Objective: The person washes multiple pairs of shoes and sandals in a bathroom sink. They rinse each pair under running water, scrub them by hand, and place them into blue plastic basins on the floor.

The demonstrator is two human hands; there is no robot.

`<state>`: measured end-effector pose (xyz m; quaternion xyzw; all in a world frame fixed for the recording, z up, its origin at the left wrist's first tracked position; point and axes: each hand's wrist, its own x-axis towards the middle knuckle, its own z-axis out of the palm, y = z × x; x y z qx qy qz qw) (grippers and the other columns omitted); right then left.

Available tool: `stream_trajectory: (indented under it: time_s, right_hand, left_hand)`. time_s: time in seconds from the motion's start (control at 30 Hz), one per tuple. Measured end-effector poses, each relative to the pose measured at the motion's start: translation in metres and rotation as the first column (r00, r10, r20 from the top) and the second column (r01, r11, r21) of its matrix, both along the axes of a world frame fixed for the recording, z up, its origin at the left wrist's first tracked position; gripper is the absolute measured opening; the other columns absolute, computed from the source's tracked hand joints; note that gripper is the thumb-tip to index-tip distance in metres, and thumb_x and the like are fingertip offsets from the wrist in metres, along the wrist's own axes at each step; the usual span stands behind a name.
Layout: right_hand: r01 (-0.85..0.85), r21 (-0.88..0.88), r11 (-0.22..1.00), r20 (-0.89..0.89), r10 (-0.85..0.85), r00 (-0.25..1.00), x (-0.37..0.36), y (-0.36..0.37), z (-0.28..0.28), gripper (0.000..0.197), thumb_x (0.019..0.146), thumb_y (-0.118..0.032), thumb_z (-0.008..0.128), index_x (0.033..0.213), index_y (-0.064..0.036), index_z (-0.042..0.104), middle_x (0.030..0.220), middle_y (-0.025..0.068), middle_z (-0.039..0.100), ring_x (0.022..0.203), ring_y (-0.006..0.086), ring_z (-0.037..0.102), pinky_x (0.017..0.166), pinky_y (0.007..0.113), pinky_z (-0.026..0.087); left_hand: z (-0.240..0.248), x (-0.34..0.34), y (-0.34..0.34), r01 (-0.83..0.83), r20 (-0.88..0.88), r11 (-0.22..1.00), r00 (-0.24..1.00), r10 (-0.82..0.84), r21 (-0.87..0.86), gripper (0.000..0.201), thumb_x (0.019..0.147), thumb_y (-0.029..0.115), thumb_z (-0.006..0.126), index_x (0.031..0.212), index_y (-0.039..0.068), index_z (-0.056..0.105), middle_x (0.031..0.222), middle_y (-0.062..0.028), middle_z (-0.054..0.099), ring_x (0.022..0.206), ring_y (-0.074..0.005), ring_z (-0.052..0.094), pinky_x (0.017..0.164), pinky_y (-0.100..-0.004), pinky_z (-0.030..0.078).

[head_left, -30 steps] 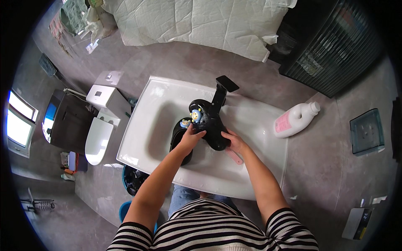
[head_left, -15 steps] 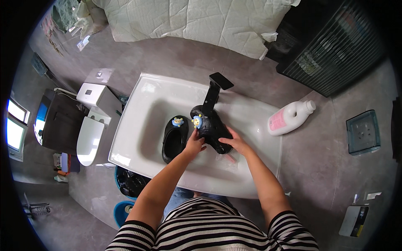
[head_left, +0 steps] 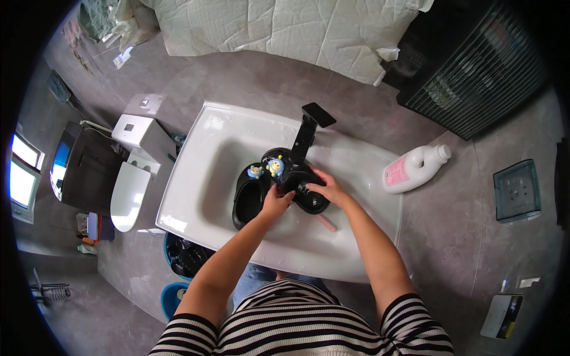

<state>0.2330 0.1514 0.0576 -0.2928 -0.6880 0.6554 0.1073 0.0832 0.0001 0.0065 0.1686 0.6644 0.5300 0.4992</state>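
Note:
In the white sink [head_left: 196,160] I hold a black slipper [head_left: 295,173] under the black faucet [head_left: 304,139]. Its toe bears a blue-and-yellow cartoon charm. My left hand [head_left: 277,202] grips the slipper's left side, thumb toward its opening. My right hand [head_left: 330,188] is closed on its right side, with fingers at the opening, where the surface looks wet. Just left of it lies a second black slipper [head_left: 249,203] with a similar charm [head_left: 255,171]. A pink handle [head_left: 325,223] pokes out below the held slipper; what it belongs to is hidden.
A white bottle [head_left: 415,169] with a pink label lies on the sink's right rim. At the left stand a toilet [head_left: 130,196] and blue basins, one holding black items [head_left: 189,259]. A dark slatted rack [head_left: 475,71] is at the far right.
The held slipper has tipped and turned, so its opening now faces up more, and it sits closer to the second slipper. My right hand has moved up a little along its side.

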Motion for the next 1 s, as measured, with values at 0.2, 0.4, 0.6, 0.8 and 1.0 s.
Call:
stream_trajectory:
  time_s: [0.2, 0.4, 0.6, 0.8, 1.0]
  right_hand:
    - [-0.058, -0.269, 0.961, 0.023, 0.066, 0.998, 0.019, 0.014, 0.019, 0.066, 0.084, -0.019, 0.073, 0.143, -0.0037, 0.046, 0.124, 0.0052, 0.062, 0.111, 0.0127, 0.057, 0.098, 0.028, 0.044]
    - [0.161, -0.395, 0.905, 0.284, -0.046, 0.958, 0.030, 0.002, 0.018, 0.041, 0.087, -0.029, 0.063, 0.120, -0.0045, 0.061, 0.112, 0.0084, 0.066, 0.101, 0.0169, 0.062, 0.087, 0.031, 0.051]
    - [0.249, -0.649, 0.719, 0.375, 0.017, 0.927, 0.021, -0.009, 0.041, 0.041, 0.086, -0.040, 0.063, 0.113, -0.0094, 0.063, 0.110, 0.0087, 0.066, 0.102, 0.0204, 0.063, 0.086, 0.038, 0.054]
    - [0.199, -0.586, 0.786, 0.303, -0.015, 0.953, -0.011, -0.002, 0.079, 0.044, 0.085, -0.047, 0.062, 0.113, -0.0124, 0.061, 0.113, 0.0077, 0.064, 0.105, 0.0230, 0.061, 0.090, 0.045, 0.053]
    - [0.210, -0.568, 0.796, 0.395, 0.040, 0.918, 0.003, 0.005, 0.050, 0.041, 0.082, -0.034, 0.061, 0.116, -0.0118, 0.060, 0.110, 0.0055, 0.064, 0.104, 0.0204, 0.061, 0.089, 0.042, 0.053]
  left_hand:
    - [0.066, 0.014, -0.022, -0.262, 0.609, 0.965, 0.771, 0.187, 0.035, 0.077, 0.085, 0.044, 0.073, 0.145, 0.020, 0.030, 0.139, -0.0029, 0.041, 0.120, -0.0242, 0.049, 0.096, -0.0452, 0.046]
    - [0.058, 0.007, -0.019, -0.183, 0.652, 0.983, 0.749, 0.121, 0.028, 0.048, 0.094, 0.040, 0.063, 0.130, 0.018, 0.040, 0.121, -0.0069, 0.048, 0.114, -0.0264, 0.050, 0.096, -0.0483, 0.048]
    - [0.029, 0.004, -0.016, -0.126, 0.682, 0.986, 0.712, 0.167, -0.109, 0.040, 0.098, 0.036, 0.056, 0.126, 0.014, 0.038, 0.113, -0.0074, 0.052, 0.100, -0.0242, 0.055, 0.086, -0.0450, 0.054]
    - [0.031, 0.001, -0.004, -0.248, 0.767, 0.963, 0.596, 0.238, -0.106, 0.032, 0.102, 0.035, 0.047, 0.112, 0.005, 0.048, 0.101, -0.0104, 0.054, 0.095, -0.0249, 0.059, 0.082, -0.0388, 0.056]
    - [0.018, 0.000, -0.009, -0.207, 0.792, 0.977, 0.590, 0.159, -0.041, 0.034, 0.100, 0.039, 0.052, 0.111, 0.007, 0.052, 0.110, -0.0101, 0.054, 0.097, -0.0259, 0.059, 0.084, -0.0415, 0.055]
